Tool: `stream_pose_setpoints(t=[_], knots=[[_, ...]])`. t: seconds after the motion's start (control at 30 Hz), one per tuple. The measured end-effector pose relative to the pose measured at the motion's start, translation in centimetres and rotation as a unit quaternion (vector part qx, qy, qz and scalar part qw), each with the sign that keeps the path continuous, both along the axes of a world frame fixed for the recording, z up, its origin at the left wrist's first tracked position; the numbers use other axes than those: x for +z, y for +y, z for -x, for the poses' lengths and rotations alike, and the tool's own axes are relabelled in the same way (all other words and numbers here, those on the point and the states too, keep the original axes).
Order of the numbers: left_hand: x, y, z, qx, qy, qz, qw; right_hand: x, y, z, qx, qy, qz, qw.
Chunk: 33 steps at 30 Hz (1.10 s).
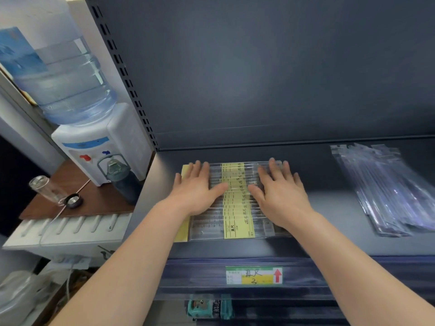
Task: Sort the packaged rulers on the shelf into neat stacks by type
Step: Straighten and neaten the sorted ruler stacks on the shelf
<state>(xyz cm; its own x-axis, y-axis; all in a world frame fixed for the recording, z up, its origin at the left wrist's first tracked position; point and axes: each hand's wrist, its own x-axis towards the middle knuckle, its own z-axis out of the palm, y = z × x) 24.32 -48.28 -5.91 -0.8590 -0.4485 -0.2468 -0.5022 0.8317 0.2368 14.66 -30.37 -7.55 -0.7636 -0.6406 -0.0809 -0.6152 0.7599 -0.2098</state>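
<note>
Sideways, packaged rulers, long axes left-right, left hand and right hand pressing flat, uncurled

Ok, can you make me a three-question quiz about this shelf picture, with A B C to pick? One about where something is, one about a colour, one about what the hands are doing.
1. Where does the pile of clear packets lie on the shelf?
A) at its right side B) under both hands C) on the water cooler
2. What colour are the labels on the rulers in the middle?
A) red B) yellow C) pink
3. What are the left hand and right hand doing?
A) making fists B) lifting a ruler high C) lying flat on the rulers
Answers: 1 A, the pile sits apart, right of the hands. 2 B, a yellow strip runs down the row. 3 C, both lie with straight fingers on the rulers.
</note>
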Motion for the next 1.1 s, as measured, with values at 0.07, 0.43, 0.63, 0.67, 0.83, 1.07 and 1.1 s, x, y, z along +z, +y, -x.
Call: stream_pose_setpoints(t=[0.07, 0.43, 0.63, 0.67, 0.83, 1.07, 1.1], knots=[[0.0, 0.9, 0.7, -0.078, -0.015, 0.01, 0.997, -0.1, -0.1, -0.2, 0.037, 0.001, -0.005, 0.999], [-0.3, 2.6, 2.8, -0.095, -0.031, 0.08, 0.992, -1.0, 0.8, -0.9, 0.061, -0.001, -0.023, 0.998], [-1.5, 3.4, 2.4, -0.074, -0.042, 0.061, 0.994, -1.3, 1.1, -1.4, 0.05, -0.011, -0.024, 0.998], [-1.5, 3.5, 2.3, -0.071, -0.038, 0.063, 0.995, -1.4, 1.2, -1.4, 0.052, -0.009, -0.024, 0.998], [0.0, 4.1, 1.4, -0.05, -0.043, 0.071, 0.995, -1.3, 2.0, -1.5, 0.067, -0.01, -0.017, 0.998], [-0.8, 5.9, -1.8, -0.019, -0.046, 0.069, 0.996, -0.6, 2.6, -1.5, 0.102, 0.009, 0.009, 0.995], [-0.9, 6.1, -2.2, -0.019, -0.051, 0.068, 0.996, -0.6, 2.7, -1.6, 0.112, 0.005, 0.004, 0.994]])
